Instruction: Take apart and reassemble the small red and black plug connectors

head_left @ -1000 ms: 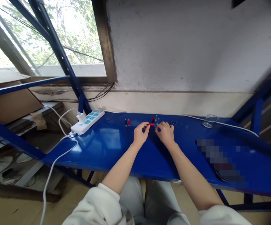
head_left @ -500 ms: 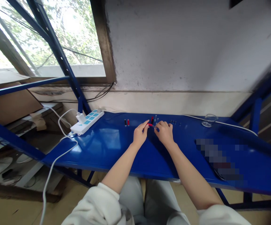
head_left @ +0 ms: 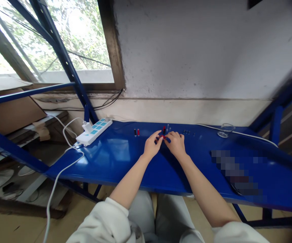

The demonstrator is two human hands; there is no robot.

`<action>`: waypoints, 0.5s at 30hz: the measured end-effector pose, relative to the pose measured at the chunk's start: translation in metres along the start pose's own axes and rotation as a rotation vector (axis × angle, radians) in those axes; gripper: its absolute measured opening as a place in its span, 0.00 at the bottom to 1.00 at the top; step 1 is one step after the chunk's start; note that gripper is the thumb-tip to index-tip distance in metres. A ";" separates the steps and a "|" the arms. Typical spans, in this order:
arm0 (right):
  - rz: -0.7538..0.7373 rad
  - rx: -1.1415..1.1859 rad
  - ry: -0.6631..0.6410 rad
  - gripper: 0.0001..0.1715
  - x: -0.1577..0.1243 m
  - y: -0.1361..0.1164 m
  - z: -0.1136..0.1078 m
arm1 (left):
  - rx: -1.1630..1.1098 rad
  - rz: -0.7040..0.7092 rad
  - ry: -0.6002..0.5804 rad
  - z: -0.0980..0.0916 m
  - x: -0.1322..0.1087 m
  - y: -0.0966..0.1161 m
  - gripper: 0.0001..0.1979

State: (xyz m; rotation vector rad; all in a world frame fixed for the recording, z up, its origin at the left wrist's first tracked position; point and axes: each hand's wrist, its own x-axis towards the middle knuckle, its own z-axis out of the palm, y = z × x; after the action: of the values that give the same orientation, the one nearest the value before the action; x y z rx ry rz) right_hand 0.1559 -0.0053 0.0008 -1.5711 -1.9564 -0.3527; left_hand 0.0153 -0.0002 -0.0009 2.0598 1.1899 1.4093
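Observation:
My left hand and my right hand meet over the blue table, fingertips closed in a pinch on a small red tube. Fingers cover most of it. Just beyond them a red and black tube stands beside small clear pieces. Off to the left of my hands, a black tube and a second red tube stand side by side, their lower ends pale. Several tiny clear pieces lie right of my right hand.
A white power strip with a plug and cable sits at the table's left end. At the back right is a clear glass cup. A dark, blurred-out object lies at the right front. The blue table backs onto a wall.
My hands have come closer together. The red tube, which showed with a clear end between them, is now mostly hidden by fingers. The other things on the table stay put.

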 end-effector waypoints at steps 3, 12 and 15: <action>0.007 0.003 -0.002 0.12 0.000 0.001 0.001 | 0.009 0.020 0.012 -0.001 0.000 0.001 0.11; -0.025 -0.013 -0.033 0.11 -0.001 0.001 0.002 | 0.038 0.015 0.005 0.001 -0.001 -0.001 0.10; -0.035 -0.012 -0.041 0.11 -0.001 0.002 0.003 | 0.058 0.026 -0.016 0.001 -0.001 -0.001 0.10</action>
State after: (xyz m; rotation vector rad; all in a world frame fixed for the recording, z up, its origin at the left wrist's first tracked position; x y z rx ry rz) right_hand 0.1573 -0.0037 -0.0026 -1.5648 -2.0186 -0.3500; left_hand 0.0156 0.0000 -0.0029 2.1290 1.2148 1.3826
